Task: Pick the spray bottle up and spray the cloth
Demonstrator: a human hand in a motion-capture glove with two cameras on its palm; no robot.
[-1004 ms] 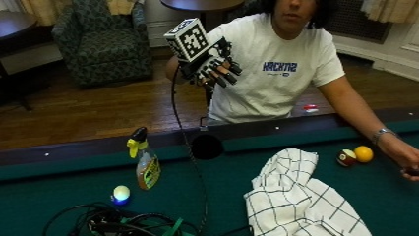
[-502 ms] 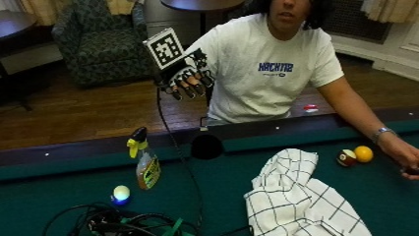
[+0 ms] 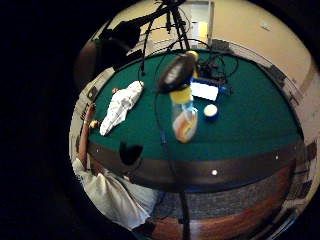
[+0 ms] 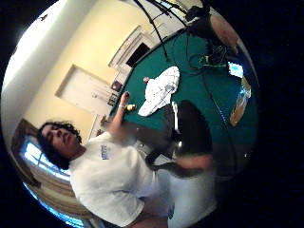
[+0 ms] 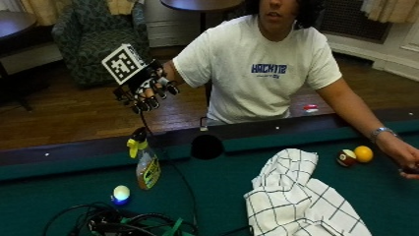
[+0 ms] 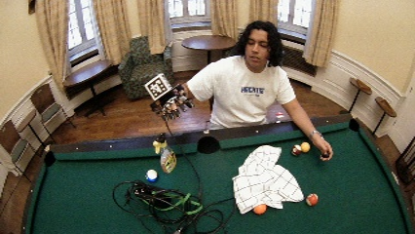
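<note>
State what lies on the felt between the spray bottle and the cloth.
Only a black cable crosses the felt between bottle and cloth; the outside view shows it.

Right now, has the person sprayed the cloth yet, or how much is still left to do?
Nothing looks done yet. The yellow-nozzled clear spray bottle stands untouched on the green felt pool table. The black-gloved right hand hangs above it, holding nothing. Still left: grip the bottle, lift it, and spray the white checked cloth.

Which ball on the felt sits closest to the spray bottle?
The pale yellow-white ball, on a blue base just beside the spray bottle. The striped ball and orange ball lie far off, past the checked cloth, by the bare hand.
</note>
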